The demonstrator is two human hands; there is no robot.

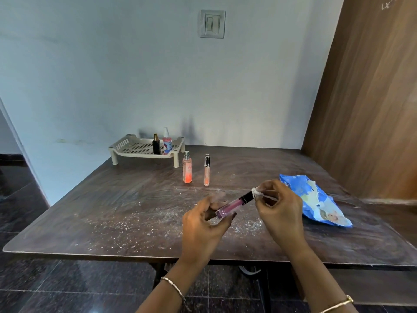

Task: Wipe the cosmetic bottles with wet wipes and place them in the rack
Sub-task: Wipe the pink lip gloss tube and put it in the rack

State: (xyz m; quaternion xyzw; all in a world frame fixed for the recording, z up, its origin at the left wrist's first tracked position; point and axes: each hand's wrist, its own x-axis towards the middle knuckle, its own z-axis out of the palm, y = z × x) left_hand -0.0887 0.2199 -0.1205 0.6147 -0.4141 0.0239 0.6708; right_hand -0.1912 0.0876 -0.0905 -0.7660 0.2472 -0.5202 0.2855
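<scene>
Wiping the pink lip gloss tube point(228, 206) above the table's point(112, 211) near edge, I grip its base in my left hand point(203, 224) while my right hand point(279, 211) pinches the wet wipe point(257, 193) round its black cap. Two look done: the rack point(135, 147) at the far edge holds a black bottle point(156, 145) and a pink pump bottle point(167, 142). A peach spray bottle point(187, 169) and a clear gloss tube point(207, 171) stand beside it, unwiped I judge.

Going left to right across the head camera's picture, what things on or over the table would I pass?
Black bottle, white-capped pink bottle, tall pink spray bottle, silver-capped tube, purple tube held over the table, white wipe at its cap, blue wipes packet.
</scene>
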